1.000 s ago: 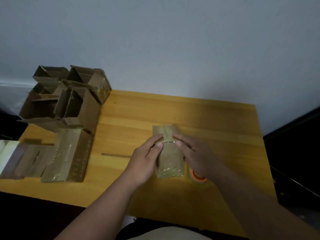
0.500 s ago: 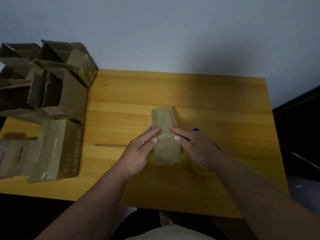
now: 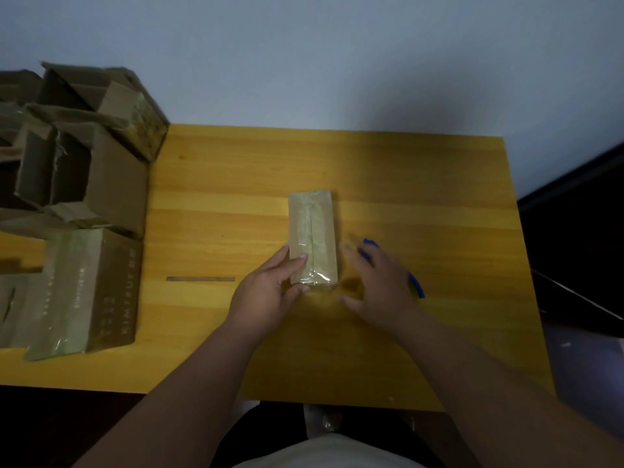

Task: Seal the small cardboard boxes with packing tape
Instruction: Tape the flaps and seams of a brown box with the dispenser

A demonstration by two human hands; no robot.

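At mid-table I see the box point(image 3: 313, 238), a narrow carton lying lengthwise away from me, its top seam covered by glossy tape point(image 3: 310, 228) that runs over the near end. My left hand point(image 3: 266, 292) grips the box's near left corner: thumb laid on the top face, fingers curled under the near end. My right hand point(image 3: 378, 285) sits just right of the box, apart from it, fingers spread and loosely bent, holding nothing that I can make out; it is blurred. A blue tool point(image 3: 413, 282) shows from beneath that hand, and I cannot tell whether the palm touches it. The table point(image 3: 422, 184) lies bare from the box to its far edge and to its right edge, and bare again between my forearms and the near edge. A dark strip point(image 3: 200, 279) lies flat left of my left hand. The left edge is crowded: a sealed carton point(image 3: 84, 292) near me, open cartons point(image 3: 84, 153) stacked behind it, overhanging the table's far left corner.
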